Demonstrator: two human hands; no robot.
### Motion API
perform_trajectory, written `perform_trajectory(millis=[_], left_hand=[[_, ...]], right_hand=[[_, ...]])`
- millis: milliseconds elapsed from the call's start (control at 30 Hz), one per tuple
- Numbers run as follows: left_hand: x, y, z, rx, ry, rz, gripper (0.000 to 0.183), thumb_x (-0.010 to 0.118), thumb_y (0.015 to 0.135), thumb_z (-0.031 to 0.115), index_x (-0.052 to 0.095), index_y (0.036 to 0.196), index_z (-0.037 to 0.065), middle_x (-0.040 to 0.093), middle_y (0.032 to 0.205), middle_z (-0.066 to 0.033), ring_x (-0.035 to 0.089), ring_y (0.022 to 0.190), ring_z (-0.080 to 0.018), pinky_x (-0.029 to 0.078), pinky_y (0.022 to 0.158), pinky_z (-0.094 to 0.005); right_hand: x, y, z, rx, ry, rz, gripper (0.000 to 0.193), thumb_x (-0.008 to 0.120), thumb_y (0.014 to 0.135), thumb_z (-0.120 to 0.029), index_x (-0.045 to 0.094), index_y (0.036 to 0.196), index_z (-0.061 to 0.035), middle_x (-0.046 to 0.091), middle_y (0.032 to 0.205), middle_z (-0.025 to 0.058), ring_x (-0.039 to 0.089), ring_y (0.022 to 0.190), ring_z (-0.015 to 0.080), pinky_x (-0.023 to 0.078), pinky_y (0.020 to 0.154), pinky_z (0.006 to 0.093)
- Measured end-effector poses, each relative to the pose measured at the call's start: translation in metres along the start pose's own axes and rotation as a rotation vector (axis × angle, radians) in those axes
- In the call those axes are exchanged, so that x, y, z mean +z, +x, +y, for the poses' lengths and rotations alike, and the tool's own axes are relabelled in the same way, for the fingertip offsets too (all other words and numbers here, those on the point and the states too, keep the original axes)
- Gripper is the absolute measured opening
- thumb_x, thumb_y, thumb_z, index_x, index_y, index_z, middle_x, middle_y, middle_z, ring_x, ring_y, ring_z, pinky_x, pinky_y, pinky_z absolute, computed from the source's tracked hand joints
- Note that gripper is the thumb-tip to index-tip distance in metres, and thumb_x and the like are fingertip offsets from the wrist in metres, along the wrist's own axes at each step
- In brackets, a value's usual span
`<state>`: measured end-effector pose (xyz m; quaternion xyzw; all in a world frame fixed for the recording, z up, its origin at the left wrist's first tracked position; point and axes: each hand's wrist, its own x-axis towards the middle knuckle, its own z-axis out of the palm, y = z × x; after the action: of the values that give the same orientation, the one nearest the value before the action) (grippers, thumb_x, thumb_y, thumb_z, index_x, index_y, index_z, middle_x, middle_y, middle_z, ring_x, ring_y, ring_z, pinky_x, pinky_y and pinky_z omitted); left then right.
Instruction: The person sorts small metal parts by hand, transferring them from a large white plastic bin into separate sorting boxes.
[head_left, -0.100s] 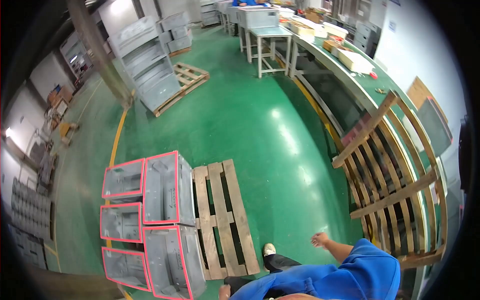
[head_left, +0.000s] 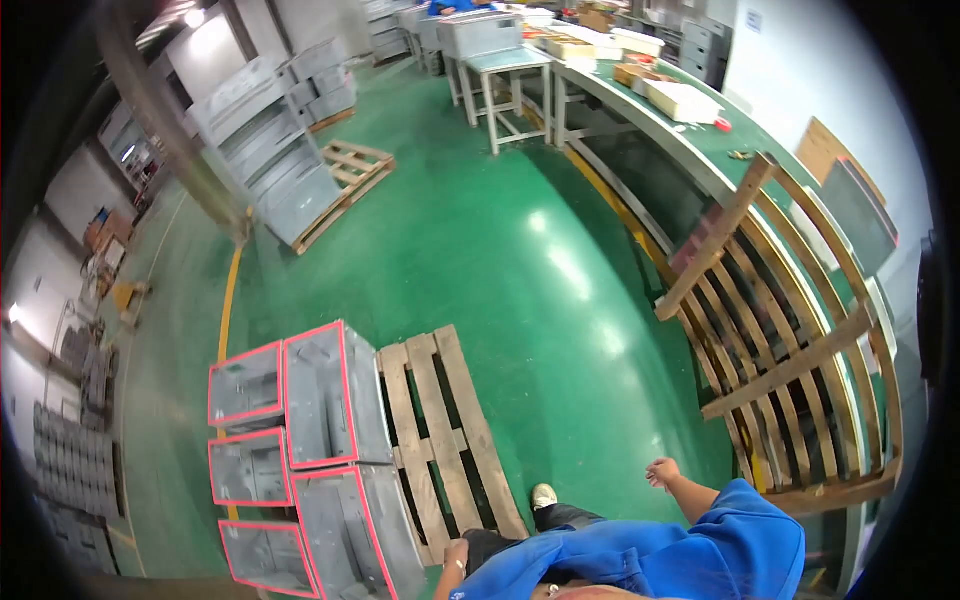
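My right hand (head_left: 661, 473) hangs out to the side over the green floor, holding nothing, its fingers loosely bent and partly apart. At the lower edge, my left hand (head_left: 455, 555) is beside my dark trouser leg, near the close end of a wooden pallet (head_left: 470, 455); its fingers are too unclear to read. Left of that pallet stand grey metal boxes with red-edged openings, among them a tall box (head_left: 320, 400) and a smaller box (head_left: 247, 385). Neither hand touches the boxes or the pallet.
A wooden pallet (head_left: 750, 385) leans against the long green-topped workbench (head_left: 680, 130) on the right. Ahead stand a small table (head_left: 500, 62) and stacked grey boxes (head_left: 270, 150) on another pallet. A pillar (head_left: 170, 130) rises at far left. A person in blue (head_left: 455, 5) is at the far end.
The view has shifted slightly, so the far benches and stacked boxes sit farther left and the near boxes lower. More of my left hand and forearm shows. My right hand stays empty.
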<state>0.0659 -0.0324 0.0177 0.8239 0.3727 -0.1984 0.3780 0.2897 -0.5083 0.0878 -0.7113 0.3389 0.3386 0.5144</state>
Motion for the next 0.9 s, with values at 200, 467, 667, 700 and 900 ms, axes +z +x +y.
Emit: perform_trajectory(millis=[200, 467, 667, 700, 900], left_hand=[[-0.021, 0.049, 0.160, -0.096, -0.565, -0.272, 0.022, 0.049, 0.079, 0.017, 0.055, 0.090, -0.001, 0.060, 0.076, -0.0117, 0.058, 0.063, -0.0182, 0.047, 0.055, -0.0261], [-0.033, 0.109, 0.290, 0.084, -0.629, -0.466, 0.021, 0.045, 0.081, 0.011, 0.053, 0.096, -0.002, 0.058, 0.079, -0.0143, 0.058, 0.069, -0.0216, 0.048, 0.062, -0.0301], [-0.096, 0.146, 0.472, 0.331, -0.956, -0.876, 0.030, 0.046, 0.082, 0.024, 0.049, 0.102, 0.001, 0.057, 0.075, -0.0086, 0.055, 0.065, -0.0174, 0.045, 0.059, -0.0256], [-0.113, 0.146, 0.511, 0.444, -1.002, -0.945, 0.033, 0.047, 0.082, 0.026, 0.048, 0.104, 0.001, 0.056, 0.074, -0.0083, 0.054, 0.062, -0.0162, 0.045, 0.058, -0.0248], [-0.256, 0.123, 0.688, 1.411, -1.163, -1.511, 0.050, 0.048, 0.080, 0.038, 0.043, 0.113, 0.001, 0.055, 0.068, -0.0132, 0.046, 0.053, -0.0166, 0.035, 0.054, -0.0290]], right_hand=[[0.043, -0.031, 0.052, 0.176, -0.016, 0.036, 0.011, 0.051, 0.073, -0.010, 0.056, 0.080, -0.0036, 0.059, 0.067, 0.0116, 0.055, 0.049, 0.0206, 0.044, 0.041, 0.0319], [0.065, 0.020, -0.036, -0.160, -0.448, -0.289, 0.018, 0.049, 0.073, -0.019, 0.060, 0.084, -0.0087, 0.060, 0.070, 0.0060, 0.056, 0.057, 0.0157, 0.045, 0.050, 0.0306], [0.056, 0.062, -0.120, -0.177, -0.107, 0.106, 0.019, 0.051, 0.069, -0.015, 0.061, 0.085, -0.0102, 0.061, 0.071, 0.0060, 0.058, 0.058, 0.0159, 0.047, 0.056, 0.0274], [0.058, 0.074, -0.122, -0.134, -0.161, 0.055, 0.021, 0.051, 0.069, -0.016, 0.061, 0.087, -0.0105, 0.062, 0.073, 0.0066, 0.058, 0.062, 0.0185, 0.047, 0.059, 0.0303], [0.056, 0.109, -0.237, -0.359, -0.899, -0.289, 0.025, 0.049, 0.069, -0.020, 0.060, 0.089, -0.0108, 0.061, 0.078, 0.0100, 0.058, 0.073, 0.0226, 0.046, 0.064, 0.0349]])
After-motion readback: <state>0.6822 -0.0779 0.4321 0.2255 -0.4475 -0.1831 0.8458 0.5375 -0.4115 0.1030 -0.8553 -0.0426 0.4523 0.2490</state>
